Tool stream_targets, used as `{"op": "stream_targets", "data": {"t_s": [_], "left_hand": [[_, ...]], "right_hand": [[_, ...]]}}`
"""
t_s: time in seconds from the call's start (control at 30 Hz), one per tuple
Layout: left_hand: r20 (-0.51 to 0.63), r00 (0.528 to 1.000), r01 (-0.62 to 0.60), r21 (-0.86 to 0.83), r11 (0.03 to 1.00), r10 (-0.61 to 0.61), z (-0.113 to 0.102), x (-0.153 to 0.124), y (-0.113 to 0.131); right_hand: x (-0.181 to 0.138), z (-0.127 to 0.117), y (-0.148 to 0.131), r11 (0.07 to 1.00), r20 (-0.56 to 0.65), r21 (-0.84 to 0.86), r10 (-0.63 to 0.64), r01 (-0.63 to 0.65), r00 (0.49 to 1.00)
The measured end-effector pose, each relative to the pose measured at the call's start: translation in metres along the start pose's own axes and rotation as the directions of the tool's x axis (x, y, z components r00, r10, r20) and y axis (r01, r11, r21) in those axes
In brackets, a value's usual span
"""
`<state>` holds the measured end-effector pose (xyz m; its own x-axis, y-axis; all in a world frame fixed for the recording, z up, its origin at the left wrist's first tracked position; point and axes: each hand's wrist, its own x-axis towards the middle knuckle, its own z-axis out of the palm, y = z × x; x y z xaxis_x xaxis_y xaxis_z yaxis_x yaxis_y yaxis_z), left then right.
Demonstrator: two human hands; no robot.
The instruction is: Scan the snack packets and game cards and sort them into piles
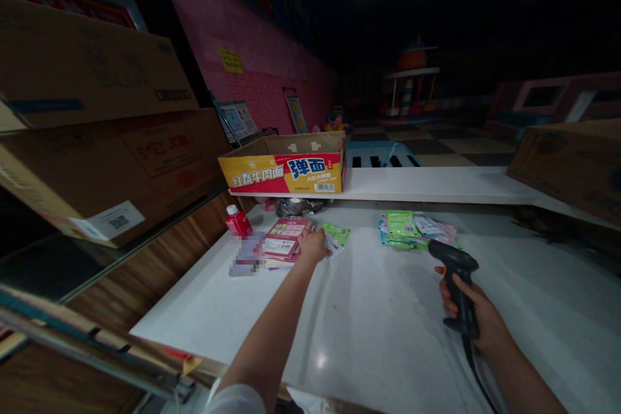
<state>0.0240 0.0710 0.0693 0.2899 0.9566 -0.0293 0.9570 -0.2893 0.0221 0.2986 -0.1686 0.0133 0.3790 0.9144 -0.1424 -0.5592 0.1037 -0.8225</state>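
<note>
The left hand [313,244] is reaching fwd, fingers lying on the right edge of the pink stack [284,242] at the far-left part of the counter [378,323]; whether it's actually gripping a packet can't be told. The right hand [478,320] is clamping the scanner [456,278] by its grip, head pointing fwd near the 2nd pile [412,229], w/ the 2 hands well apart. The lift probably goes best by pinching only the top packet, raising it flat & turning its barcode to the scanner w/o dragging the green packet [338,233] just beside the fingers. Count: 1 scanner, 2 piles, 1 loose green packet, 1 red bottle [237,221], 1 open box [286,171] on the shelf [427,184], 1 black bag [295,207] under it.
</note>
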Motion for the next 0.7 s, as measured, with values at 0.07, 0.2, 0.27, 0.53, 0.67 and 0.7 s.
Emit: {"op": "stream_targets", "data": {"t_s": [0.07, 0.2, 0.27, 0.53, 0.67, 0.7], "left_hand": [[-0.041, 0.999, 0.028, -0.012, 1.000, -0.029, -0.002, -0.001, 0.005], [-0.083, 0.983, 0.155, -0.079, 0.985, -0.161, -0.007, -0.005, 0.012], [-0.044, 0.976, 0.203, -0.145, 0.968, -0.212, -0.008, -0.006, 0.009], [-0.161, 0.976, 0.008, -0.652, 0.759, -0.149, 0.014, -0.002, -0.006], [-0.331, 0.911, -0.160, -0.834, 0.528, -0.247, 0.044, -0.008, 0.017], [-0.351, 0.897, -0.195, -0.860, 0.472, -0.267, 0.052, -0.010, 0.024]], "right_hand": [[-0.001, 0.003, -0.001, 1.000, -0.010, -0.003, -0.005, 0.005, 1.000], [-0.001, 0.004, -0.001, 1.000, -0.025, -0.006, -0.014, 0.014, 1.000], [0.001, 0.002, 0.000, 1.000, -0.017, -0.007, -0.008, 0.008, 1.000], [-0.001, 0.008, -0.002, 0.999, 0.015, -0.047, 0.005, -0.005, 1.000], [-0.004, 0.011, 0.001, 0.996, 0.088, -0.092, 0.019, -0.011, 0.996], [-0.004, 0.011, 0.002, 0.993, 0.109, -0.114, 0.029, -0.016, 0.994]]}}
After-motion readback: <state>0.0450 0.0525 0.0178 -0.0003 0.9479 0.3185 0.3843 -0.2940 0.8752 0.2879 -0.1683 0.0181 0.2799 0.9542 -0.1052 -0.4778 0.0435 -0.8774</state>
